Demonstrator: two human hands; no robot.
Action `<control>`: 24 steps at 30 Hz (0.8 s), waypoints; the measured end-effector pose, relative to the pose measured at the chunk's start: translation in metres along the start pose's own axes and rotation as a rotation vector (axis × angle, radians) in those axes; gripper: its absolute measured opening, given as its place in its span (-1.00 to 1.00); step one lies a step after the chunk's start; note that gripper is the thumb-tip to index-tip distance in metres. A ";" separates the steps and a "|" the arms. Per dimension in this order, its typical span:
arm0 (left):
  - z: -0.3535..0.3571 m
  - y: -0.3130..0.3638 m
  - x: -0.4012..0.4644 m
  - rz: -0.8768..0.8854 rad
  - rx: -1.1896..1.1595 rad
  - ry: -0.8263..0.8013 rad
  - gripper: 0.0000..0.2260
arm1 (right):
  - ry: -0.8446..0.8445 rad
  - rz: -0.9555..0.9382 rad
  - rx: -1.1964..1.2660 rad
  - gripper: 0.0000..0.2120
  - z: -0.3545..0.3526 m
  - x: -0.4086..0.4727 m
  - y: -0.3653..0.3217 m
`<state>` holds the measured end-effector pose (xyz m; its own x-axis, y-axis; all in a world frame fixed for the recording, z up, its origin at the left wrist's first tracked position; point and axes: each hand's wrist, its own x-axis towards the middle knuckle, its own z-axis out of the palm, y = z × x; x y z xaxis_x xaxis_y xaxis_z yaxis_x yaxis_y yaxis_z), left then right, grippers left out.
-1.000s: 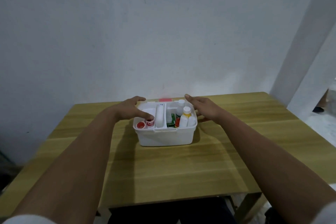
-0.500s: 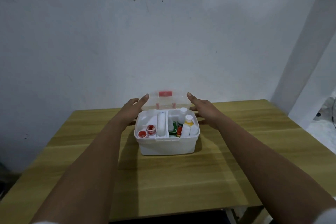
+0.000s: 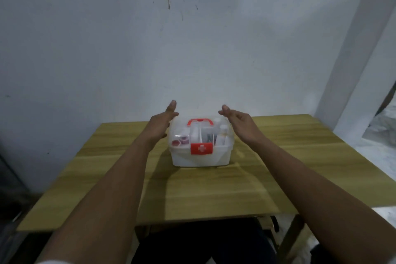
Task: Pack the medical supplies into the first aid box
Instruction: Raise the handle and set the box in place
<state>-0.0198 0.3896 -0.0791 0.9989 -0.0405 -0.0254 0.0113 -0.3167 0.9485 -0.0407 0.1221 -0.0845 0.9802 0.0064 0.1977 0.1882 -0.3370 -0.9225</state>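
Bench bare at near edge. First aid box stood mid-bench, long axis left to right, clear lid down, red latch on near face, red handle on top. Supplies visible inside through lid. Left hand just beside box's left end, right hand just beside right end; both grips released, fingers spread, holding nothing. Box lay between them, about equally near each. Latch probably not yet pressed shut.

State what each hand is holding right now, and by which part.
Nothing is clearly gripped. The left hand and right hand, fingers open, flank the clear lid of the first aid box; contact cannot be told.
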 end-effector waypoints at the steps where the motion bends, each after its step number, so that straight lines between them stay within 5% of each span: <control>1: 0.003 -0.003 -0.007 0.030 0.055 0.008 -0.22 | -0.007 -0.032 -0.048 -0.39 0.004 -0.007 0.004; 4: 0.014 -0.015 -0.023 0.129 0.188 0.018 -0.36 | -0.033 -0.080 -0.256 -0.43 0.012 -0.024 0.019; 8: 0.022 -0.033 -0.037 0.186 0.355 0.008 -0.10 | -0.066 -0.140 -0.455 -0.03 0.017 -0.043 0.031; 11: 0.026 -0.042 -0.045 0.240 0.409 0.011 0.01 | -0.026 -0.173 -0.524 0.08 0.020 -0.050 0.040; 24: 0.035 -0.052 -0.042 0.333 0.451 0.089 -0.02 | 0.127 -0.359 -0.505 -0.11 0.026 -0.047 0.070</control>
<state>-0.0642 0.3748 -0.1387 0.9453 -0.1342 0.2974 -0.3070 -0.6746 0.6713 -0.0714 0.1222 -0.1672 0.8406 0.1006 0.5323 0.4220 -0.7377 -0.5270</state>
